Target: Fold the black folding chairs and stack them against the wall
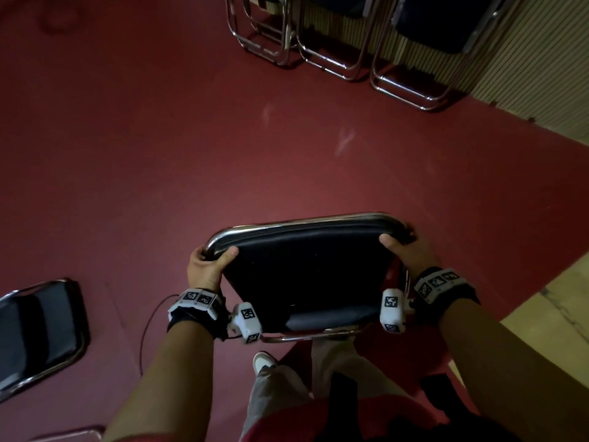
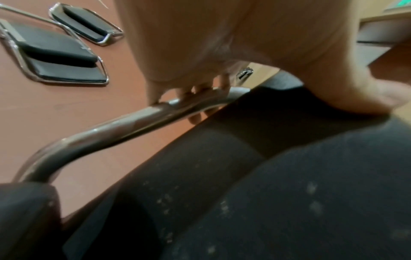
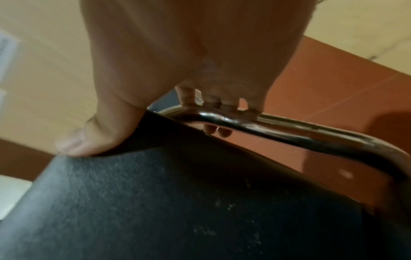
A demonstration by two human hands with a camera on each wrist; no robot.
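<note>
I hold a folded black chair (image 1: 306,269) with a chrome tube frame in front of my legs, above the red floor. My left hand (image 1: 208,266) grips its top left corner, fingers curled round the chrome tube (image 2: 133,121) and thumb on the black pad. My right hand (image 1: 404,253) grips the top right corner the same way, fingers round the tube (image 3: 244,121), thumb on the pad (image 3: 177,202). Several folded chairs (image 1: 344,36) lean against the slatted wall (image 1: 541,68) at the top right.
Another black chair (image 1: 38,330) lies on the red floor (image 1: 191,138) at my lower left; the left wrist view shows two chairs (image 2: 60,58) lying there. A pale floor strip (image 1: 548,301) runs along the right. My shoe (image 1: 263,362) is under the held chair.
</note>
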